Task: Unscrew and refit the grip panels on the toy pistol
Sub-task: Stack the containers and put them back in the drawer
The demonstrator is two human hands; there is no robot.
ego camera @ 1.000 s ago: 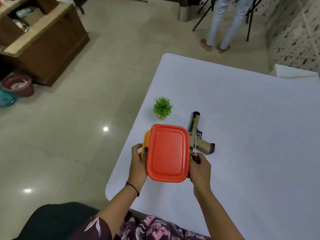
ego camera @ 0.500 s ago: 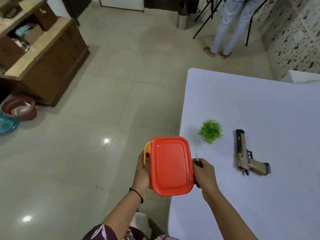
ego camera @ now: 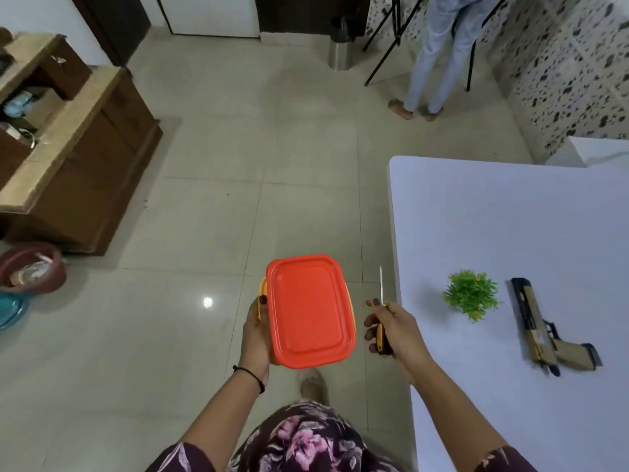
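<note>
- Holding a plastic box (ego camera: 308, 310) with a red lid and an orange base, the left hand (ego camera: 257, 335) grips its left side, thumb curled over the lid's rim and fingers hidden underneath. A thin black band circles that wrist.
- In the head view, this box is in the air above the tiled floor (ego camera: 211, 199), left of the table's edge and not touching the table.
- The right hand (ego camera: 394, 332) is wrapped around a screwdriver (ego camera: 380, 337) with a yellow-and-black handle. The thin metal shaft points up and away from the person, and the forefinger lies stretched along the top of the handle.
- The hand with the screwdriver is just beside the box, with a clear gap between them.
- The toy pistol (ego camera: 541, 332), tan and black, lies flat on the white table (ego camera: 510, 216), well to the right of both hands, barrel pointing away and grip turned to the right. Neither hand touches it.
- A small green artificial plant (ego camera: 471, 294) stands on the table between the right hand and the pistol.
- The person's bare foot (ego camera: 313, 383) shows on the floor below the box.
- A wooden cabinet (ego camera: 85, 158) stands far left, with a brown basin (ego camera: 30, 267) near it.
- Another person's legs (ego camera: 432, 63) are by a tripod at the far wall.
</note>
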